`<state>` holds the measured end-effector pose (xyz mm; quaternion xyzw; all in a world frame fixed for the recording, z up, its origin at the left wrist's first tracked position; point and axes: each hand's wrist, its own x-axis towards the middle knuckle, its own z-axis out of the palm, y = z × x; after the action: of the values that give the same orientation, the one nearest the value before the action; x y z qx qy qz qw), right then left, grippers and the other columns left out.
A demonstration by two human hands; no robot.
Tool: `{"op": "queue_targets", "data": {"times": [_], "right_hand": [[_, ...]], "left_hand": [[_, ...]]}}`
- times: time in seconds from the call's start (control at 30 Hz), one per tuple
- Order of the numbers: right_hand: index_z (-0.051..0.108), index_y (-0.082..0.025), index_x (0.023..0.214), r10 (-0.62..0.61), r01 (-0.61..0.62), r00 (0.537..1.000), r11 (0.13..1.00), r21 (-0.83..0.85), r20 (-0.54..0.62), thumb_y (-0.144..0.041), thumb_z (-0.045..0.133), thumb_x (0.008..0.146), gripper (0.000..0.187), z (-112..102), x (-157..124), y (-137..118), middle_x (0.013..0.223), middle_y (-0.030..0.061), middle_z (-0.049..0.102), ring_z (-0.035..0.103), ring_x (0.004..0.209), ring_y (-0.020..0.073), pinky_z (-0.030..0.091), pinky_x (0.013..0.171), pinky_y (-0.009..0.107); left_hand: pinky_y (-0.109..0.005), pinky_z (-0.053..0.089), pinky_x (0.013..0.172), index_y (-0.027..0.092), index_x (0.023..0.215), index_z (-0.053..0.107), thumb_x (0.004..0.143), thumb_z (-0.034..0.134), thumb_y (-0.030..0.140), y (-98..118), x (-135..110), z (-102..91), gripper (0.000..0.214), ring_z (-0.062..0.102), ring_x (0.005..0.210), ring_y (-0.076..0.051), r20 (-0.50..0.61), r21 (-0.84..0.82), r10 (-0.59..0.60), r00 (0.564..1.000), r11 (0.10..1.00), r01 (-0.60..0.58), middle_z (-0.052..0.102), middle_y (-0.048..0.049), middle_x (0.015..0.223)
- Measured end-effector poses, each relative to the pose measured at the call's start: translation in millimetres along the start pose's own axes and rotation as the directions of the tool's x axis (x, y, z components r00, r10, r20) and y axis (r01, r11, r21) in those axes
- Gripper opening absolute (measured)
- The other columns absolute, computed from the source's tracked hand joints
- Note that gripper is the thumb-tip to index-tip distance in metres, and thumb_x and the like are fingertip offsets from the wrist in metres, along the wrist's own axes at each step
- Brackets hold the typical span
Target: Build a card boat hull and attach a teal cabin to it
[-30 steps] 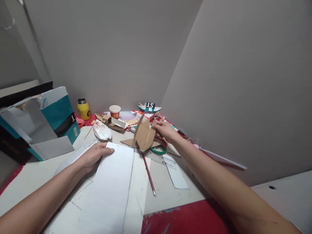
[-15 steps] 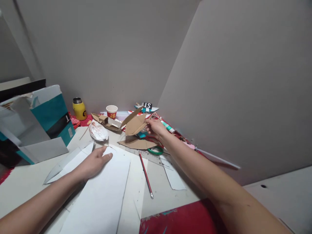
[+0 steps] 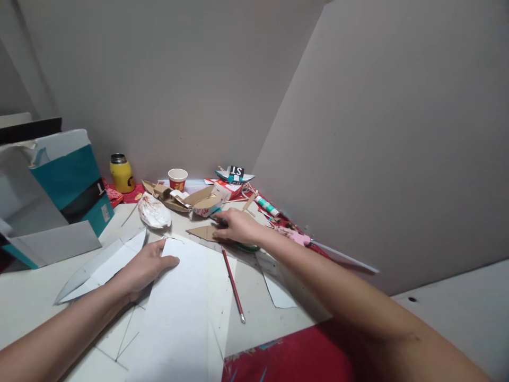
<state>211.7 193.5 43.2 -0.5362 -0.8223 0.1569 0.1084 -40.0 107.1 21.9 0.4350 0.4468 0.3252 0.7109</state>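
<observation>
My left hand (image 3: 147,267) grips the upper left edge of a white card sheet (image 3: 181,302), thumb on top and fingers partly hidden at its edge. My right hand (image 3: 240,228) reaches across the table, thumb and forefinger apart, over a flat brown cardboard piece (image 3: 201,232); whether it touches the piece is unclear. Green-handled scissors (image 3: 249,248) are mostly covered by that hand. Just beyond the fingers rests a small boat-shaped cardboard piece (image 3: 205,198). A folded white card boat shape (image 3: 107,265) lies left of my left hand.
A red pencil (image 3: 234,286) and a white offcut (image 3: 276,284) lie on the table. Behind are a crumpled white piece (image 3: 154,210), a paper cup (image 3: 177,179), a yellow bottle (image 3: 121,174) and a glue tube (image 3: 267,206). A cut-open box (image 3: 71,185) stands left.
My right hand has let go of the boat-shaped cardboard, which now rests on the pile, and has moved down and left over the flat cardboard piece. My left hand keeps the sheet, which has shifted.
</observation>
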Motion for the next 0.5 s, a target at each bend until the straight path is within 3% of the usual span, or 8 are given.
{"op": "queue_targets", "data": {"times": [0.23,0.33,0.43,0.5], "right_hand": [[0.068,-0.019,0.098,-0.097,0.12,0.987,0.974,-0.19,0.124,-0.036,0.075,0.067,0.036,-2,-3,-10,0.093,0.0104,0.068,0.06,0.09,0.0284,0.041,0.067,0.028],[0.066,-0.019,0.108,-0.099,0.111,0.992,0.977,-0.182,0.073,-0.035,0.069,0.075,0.037,-7,0,-7,0.1,0.0094,0.069,0.062,0.089,0.026,0.043,0.07,0.028],[0.047,-0.018,0.136,-0.075,0.068,0.996,0.987,-0.145,-0.043,-0.024,0.054,0.089,0.048,-9,15,0,0.116,0.0107,0.066,0.063,0.095,0.0217,0.045,0.079,0.028],[0.038,-0.018,0.142,-0.06,0.05,0.995,0.991,-0.121,-0.084,-0.018,0.054,0.09,0.054,-6,30,5,0.123,0.0118,0.062,0.063,0.097,0.0203,0.047,0.083,0.03]], "left_hand": [[-0.03,0.054,0.06,0.015,0.106,0.06,0.068,0.07,0.017,-1,-2,1.3,0.039,0.072,0.069,-0.024,-0.019,0.006,0.011,1.0,1.0,-0.011,0.076,-0.0062,0.08],[-0.03,0.054,0.061,0.014,0.104,0.061,0.066,0.067,0.013,-3,-1,0.8,0.038,0.072,0.069,-0.024,-0.028,-0.003,0.034,0.999,0.999,-0.034,0.076,-0.0065,0.079],[-0.03,0.054,0.062,0.014,0.104,0.06,0.066,0.065,0.012,-3,0,-0.2,0.038,0.072,0.068,-0.024,-0.025,-0.016,0.059,0.998,0.998,-0.059,0.076,-0.0064,0.078],[-0.03,0.053,0.06,0.014,0.104,0.06,0.066,0.063,0.011,-3,0,-0.1,0.038,0.072,0.067,-0.023,-0.02,-0.029,0.067,0.998,0.997,-0.067,0.076,-0.0066,0.077]]}}
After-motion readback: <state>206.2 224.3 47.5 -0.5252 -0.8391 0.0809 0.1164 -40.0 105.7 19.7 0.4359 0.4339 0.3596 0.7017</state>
